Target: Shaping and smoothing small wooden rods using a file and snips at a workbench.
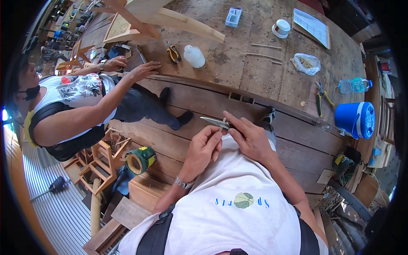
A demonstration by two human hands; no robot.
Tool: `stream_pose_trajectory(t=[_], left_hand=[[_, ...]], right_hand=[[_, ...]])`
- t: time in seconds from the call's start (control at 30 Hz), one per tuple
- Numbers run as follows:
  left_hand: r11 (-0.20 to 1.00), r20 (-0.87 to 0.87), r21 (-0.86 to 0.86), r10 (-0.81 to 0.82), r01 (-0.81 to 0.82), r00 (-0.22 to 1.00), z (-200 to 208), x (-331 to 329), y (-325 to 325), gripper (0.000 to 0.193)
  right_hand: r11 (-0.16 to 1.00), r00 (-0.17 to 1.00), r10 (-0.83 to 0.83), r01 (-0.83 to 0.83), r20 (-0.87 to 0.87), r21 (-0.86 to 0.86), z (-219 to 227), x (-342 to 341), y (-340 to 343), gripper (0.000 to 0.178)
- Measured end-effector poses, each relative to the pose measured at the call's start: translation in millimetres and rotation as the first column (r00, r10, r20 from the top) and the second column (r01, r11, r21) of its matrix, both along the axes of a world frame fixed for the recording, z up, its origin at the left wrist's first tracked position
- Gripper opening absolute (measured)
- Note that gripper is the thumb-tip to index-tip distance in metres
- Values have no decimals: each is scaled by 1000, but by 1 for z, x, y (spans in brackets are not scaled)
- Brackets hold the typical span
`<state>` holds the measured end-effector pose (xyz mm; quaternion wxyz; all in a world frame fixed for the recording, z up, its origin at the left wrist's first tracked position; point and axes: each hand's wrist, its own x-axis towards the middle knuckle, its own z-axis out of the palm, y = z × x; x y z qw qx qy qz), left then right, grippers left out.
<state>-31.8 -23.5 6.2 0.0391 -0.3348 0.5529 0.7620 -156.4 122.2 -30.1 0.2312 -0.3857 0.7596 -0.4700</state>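
Observation:
In front of my white shirt, both hands meet above the plank floor. My right hand (248,137) is closed around a knife, its handle mostly hidden by the fingers. The knife's blade (212,122) points left, past my left fingertips. My left hand (203,146), with a metal watch on its wrist, pinches a small thin piece of wood (221,129) against the blade. Most of that piece is covered by my fingers. Beyond my hands, on the workbench (225,55), lie thin wooden strips (260,55) and a clear plastic bag (307,64) of small wooden pieces.
A co-worker (80,97) stands left, one hand on the bench edge. On the bench are orange-handled pliers (173,53), a white bottle (194,56), a white jar (281,28), yellow-handled pliers (322,98) and a water bottle (355,85). A blue bucket (352,120) is at right; wooden frames (102,163) lie lower left.

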Motion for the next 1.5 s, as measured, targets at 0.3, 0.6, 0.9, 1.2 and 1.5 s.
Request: stream_pose_trajectory(t=[0.3, 0.6, 0.9, 1.2, 1.5], left_hand=[[999, 5, -26, -45, 45, 999, -9, -10, 1, 21], [980, -13, -132, -151, 148, 988, 2, 9, 7, 16], [1000, 26, 20, -4, 3, 1000, 3, -4, 2, 23], [991, -16, -114, -79, 76, 997, -2, -2, 5, 21], [1000, -34, 22, -3, 4, 999, 4, 15, -2, 26]], right_hand=[[996, 998, -49, 47, -36, -72, -3, -2, -4, 49], [981, 981, -178, 171, -79, -97, -21, -4, -6, 44], [999, 998, 31, -29, 48, -45, 2, -1, -3, 52], [997, 998, -21, 25, -59, 70, 3, 3, -2, 43], [981, 979, -191, 192, 65, -6, -1, 5, -2, 43]])
